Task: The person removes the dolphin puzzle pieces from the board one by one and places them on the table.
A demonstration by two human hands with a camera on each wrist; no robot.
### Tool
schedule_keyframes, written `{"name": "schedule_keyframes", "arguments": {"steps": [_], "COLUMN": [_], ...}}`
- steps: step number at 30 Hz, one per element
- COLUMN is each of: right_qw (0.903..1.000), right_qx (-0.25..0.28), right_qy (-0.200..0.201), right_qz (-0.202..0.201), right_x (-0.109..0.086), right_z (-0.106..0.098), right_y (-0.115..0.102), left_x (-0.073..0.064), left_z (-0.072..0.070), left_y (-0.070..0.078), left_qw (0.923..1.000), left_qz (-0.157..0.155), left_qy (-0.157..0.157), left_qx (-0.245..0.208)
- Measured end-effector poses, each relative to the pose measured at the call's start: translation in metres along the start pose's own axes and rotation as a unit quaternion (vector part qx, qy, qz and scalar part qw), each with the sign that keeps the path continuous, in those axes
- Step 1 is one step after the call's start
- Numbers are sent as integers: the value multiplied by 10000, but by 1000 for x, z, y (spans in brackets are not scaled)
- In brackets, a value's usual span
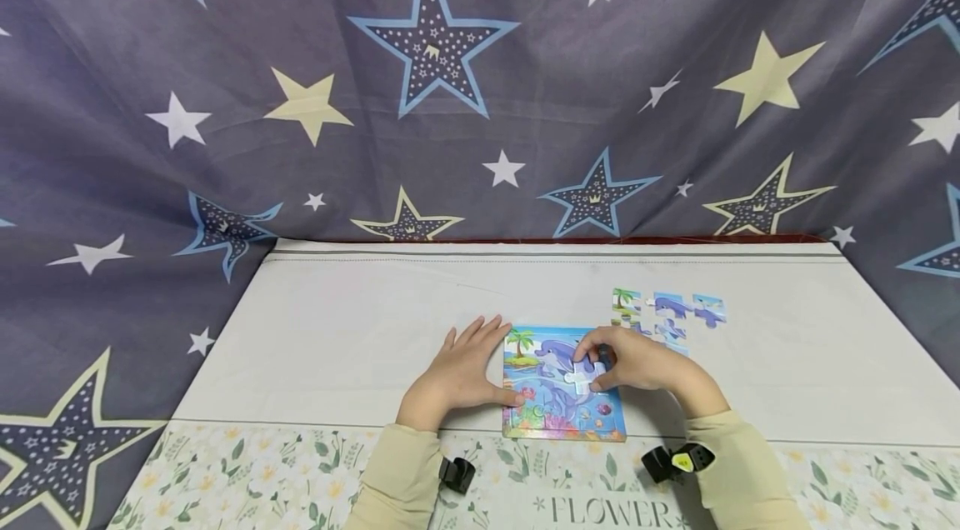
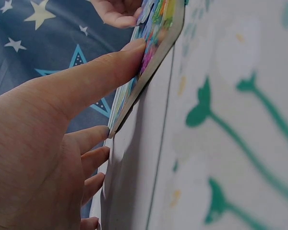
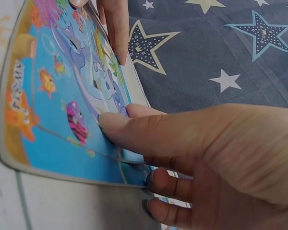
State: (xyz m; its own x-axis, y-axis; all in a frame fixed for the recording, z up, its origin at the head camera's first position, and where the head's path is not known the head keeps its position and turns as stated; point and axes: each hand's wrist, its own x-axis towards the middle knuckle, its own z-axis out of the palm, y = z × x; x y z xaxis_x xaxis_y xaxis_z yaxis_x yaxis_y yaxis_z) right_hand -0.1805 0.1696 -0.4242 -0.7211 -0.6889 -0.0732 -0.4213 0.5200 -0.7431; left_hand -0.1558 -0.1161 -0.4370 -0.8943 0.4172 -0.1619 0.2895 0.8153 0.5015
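While the left hand (image 1: 460, 372) spreads its fingers beside a dolphin puzzle board (image 1: 517, 423), its thumb lying on the board's left edge, the right hand (image 1: 639, 359) reaches over from the other side in the head view. There its thumb and forefinger pinch a pale puzzle piece (image 1: 578, 381) above the right half of the sea picture. The board lies on the desk (image 1: 352, 338), its lower part over a floral strip (image 1: 262, 467) near the printed word FLOWER. Loose pieces (image 1: 670, 307) with palm and dolphin parts sit beyond the board to the right, partly hidden by the right hand. Pale sleeves end at the wrists, each wearing a black device, and a dark cloth (image 1: 525, 105) patterned with stars hangs behind.

From the left wrist, the left thumb rests over the board's thick edge, with the forefinger's tip at a corner and the other fingers fanned past it. Right-hand fingertips show at the top.

From the right wrist, the right thumb points onto the board near a striped purple fish (image 3: 77, 122); the last fingers bend beyond its edge. The pinched piece cannot be made out clearly from this side.
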Motion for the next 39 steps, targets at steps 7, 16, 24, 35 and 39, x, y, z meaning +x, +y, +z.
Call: {"name": "schedule_keyframes", "arguments": {"steps": [7, 16, 24, 35, 39], "right_qw": [9999, 9993, 9993, 9993, 9991], "right_qx": [-40, 25, 62, 247, 182], "right_qy": [31, 83, 112, 21, 47], "right_qz": [150, 366, 340, 284, 375], "right_x": [1, 0, 1, 1, 1], "right_z": [1, -1, -1, -1, -2], "right_y": [-1, 2, 2, 2, -1], "left_x": [0, 1, 1, 0, -1], "left_z": [0, 0, 0, 0, -1], "left_y": [0, 0, 0, 0, 0], "left_qw": [10000, 10000, 10000, 10000, 10000], "left_qz": [-5, 18, -10, -24, 0], "left_qy": [3, 2, -25, -33, -22], "left_qx": [-15, 14, 12, 68, 20]}}
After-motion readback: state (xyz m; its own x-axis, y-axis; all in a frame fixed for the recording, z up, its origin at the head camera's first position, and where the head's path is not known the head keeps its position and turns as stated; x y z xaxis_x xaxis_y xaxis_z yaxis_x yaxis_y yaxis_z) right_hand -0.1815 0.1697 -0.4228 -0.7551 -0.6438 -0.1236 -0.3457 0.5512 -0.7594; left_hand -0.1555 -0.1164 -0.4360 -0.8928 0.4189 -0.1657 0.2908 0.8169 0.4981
